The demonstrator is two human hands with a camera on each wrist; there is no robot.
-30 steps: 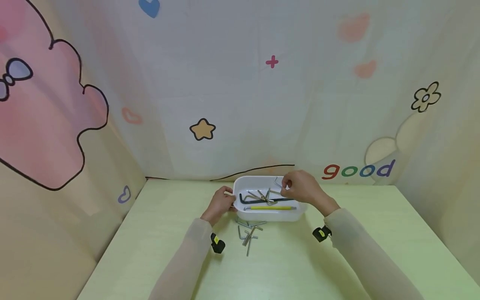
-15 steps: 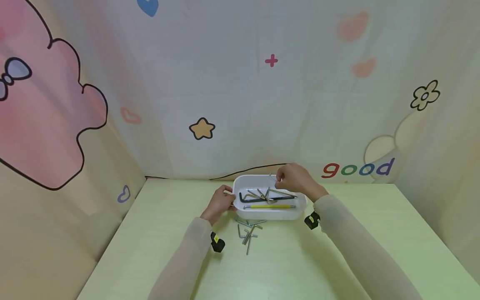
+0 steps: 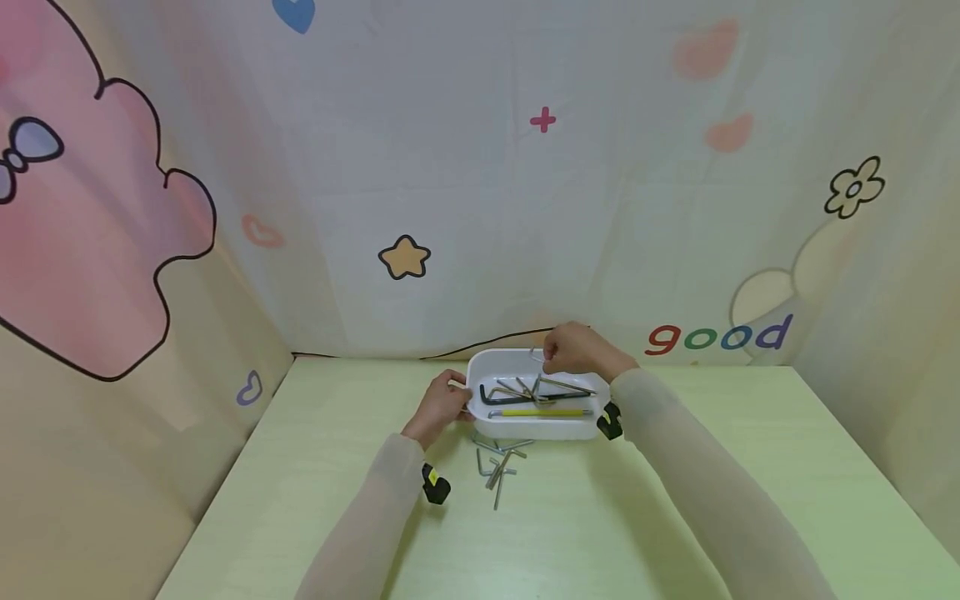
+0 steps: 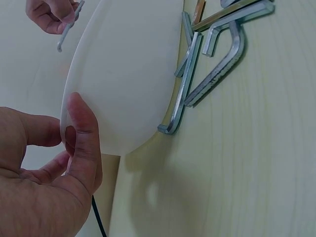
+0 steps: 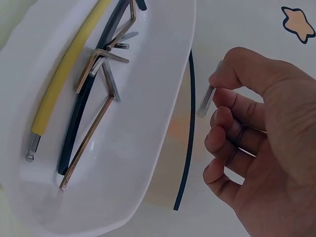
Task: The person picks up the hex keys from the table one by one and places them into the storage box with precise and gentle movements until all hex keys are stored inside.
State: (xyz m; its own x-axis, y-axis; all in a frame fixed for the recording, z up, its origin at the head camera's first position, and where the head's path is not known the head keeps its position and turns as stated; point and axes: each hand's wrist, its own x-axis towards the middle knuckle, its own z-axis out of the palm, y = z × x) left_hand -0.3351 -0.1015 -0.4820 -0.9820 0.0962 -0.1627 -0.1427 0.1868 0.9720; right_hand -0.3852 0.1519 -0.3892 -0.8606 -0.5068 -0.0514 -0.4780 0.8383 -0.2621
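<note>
A white plastic tray (image 3: pixel 540 431) is on the table, with my left hand (image 3: pixel 438 407) pinching its left end; thumb and fingers sit on either side of the rim in the left wrist view. Over the tray's back edge, my right hand (image 3: pixel 581 350) pinches a small silver hex key (image 5: pixel 206 102) between thumb and index finger. Inside the tray lie a yellow-sleeved hex key (image 5: pixel 64 74), a long black hex key (image 5: pixel 75 129) and several bronze and silver ones. Part of the held key is hidden by the fingers.
Several silver and bronze hex keys (image 3: pixel 497 477) lie in a loose pile on the pale table (image 3: pixel 570 533), just in front of the tray. Behind the table hangs a printed curtain (image 3: pixel 480 175), close to the tray's back edge.
My right hand has moved left and slightly back with the small hex key, uncovering the tray's right end. The left hand stays at the rim.
</note>
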